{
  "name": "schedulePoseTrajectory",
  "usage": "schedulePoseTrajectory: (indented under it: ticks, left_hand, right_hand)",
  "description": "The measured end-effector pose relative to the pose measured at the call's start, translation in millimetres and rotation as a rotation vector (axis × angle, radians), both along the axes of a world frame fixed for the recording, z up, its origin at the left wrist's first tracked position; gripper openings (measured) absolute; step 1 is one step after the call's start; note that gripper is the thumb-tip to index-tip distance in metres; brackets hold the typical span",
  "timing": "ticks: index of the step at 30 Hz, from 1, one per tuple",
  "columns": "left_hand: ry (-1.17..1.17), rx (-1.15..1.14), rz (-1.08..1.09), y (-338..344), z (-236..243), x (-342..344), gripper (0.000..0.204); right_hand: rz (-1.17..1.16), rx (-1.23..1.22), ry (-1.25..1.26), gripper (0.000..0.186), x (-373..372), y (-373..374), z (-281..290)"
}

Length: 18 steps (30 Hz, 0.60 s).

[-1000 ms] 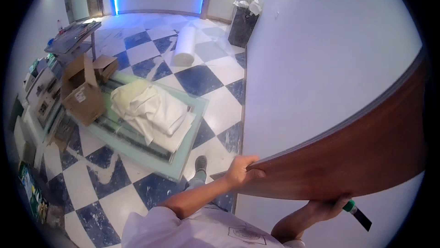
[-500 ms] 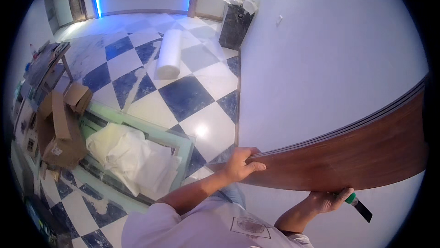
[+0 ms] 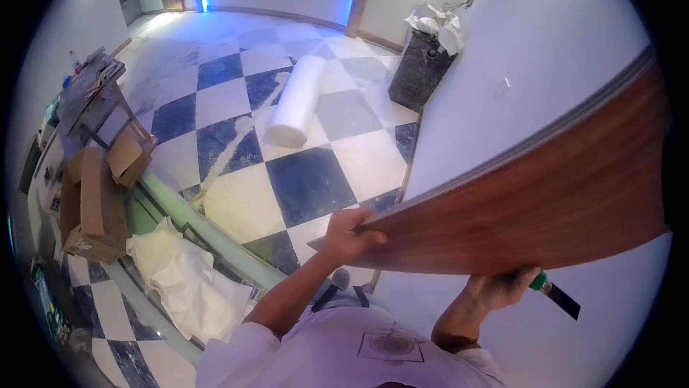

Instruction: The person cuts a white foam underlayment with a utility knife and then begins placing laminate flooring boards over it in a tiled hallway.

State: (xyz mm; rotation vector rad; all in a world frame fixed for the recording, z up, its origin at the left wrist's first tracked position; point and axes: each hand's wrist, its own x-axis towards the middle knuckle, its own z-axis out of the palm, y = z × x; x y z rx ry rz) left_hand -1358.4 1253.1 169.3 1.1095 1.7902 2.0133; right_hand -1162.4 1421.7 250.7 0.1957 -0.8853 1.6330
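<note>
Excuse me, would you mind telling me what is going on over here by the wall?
A person is holding a long brown wood-grain plank up against the pale wall. The left hand grips its near end, and the right hand supports its lower edge while also holding a green-handled tool. Behind, on the checkered floor, lie a white roll, cardboard boxes and a dark bin.

Wood-look plank, glossy tile floor

Plank point(image 3: 531, 205) at right: smooth reddish wood-grain face, pale edge. Checkered floor point(image 3: 308, 180) glossy, scuffed. White roll point(image 3: 294, 101) matt, foam-like. Cardboard boxes point(image 3: 90, 201) left, crumpled white sheet point(image 3: 183, 280) lower left. Wall point(image 3: 517, 36) matt.
</note>
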Motion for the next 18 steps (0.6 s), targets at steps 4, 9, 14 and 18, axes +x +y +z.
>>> schedulePoseTrajectory:
  ticks: [4, 9, 14, 18]
  left_hand:
    - [-0.107, 0.024, 0.112, 44, -2, -66, 0.031]
    - [-0.066, 0.13, 0.348, 76, -39, -185, 0.045]
    - [-0.126, 0.21, 0.369, 106, -34, -323, 0.055]
    - [-0.215, 0.081, 0.373, 111, -36, -436, 0.058]
  right_hand:
    - [0.237, 0.129, -0.044, 0.05, -87, 80, -7]
    - [0.089, 0.031, -0.324, 0.029, -245, 125, -17]
    - [0.063, 0.262, -0.759, 0.045, -399, 169, 3]
    - [0.124, 0.212, -0.892, 0.051, -516, 202, -22]
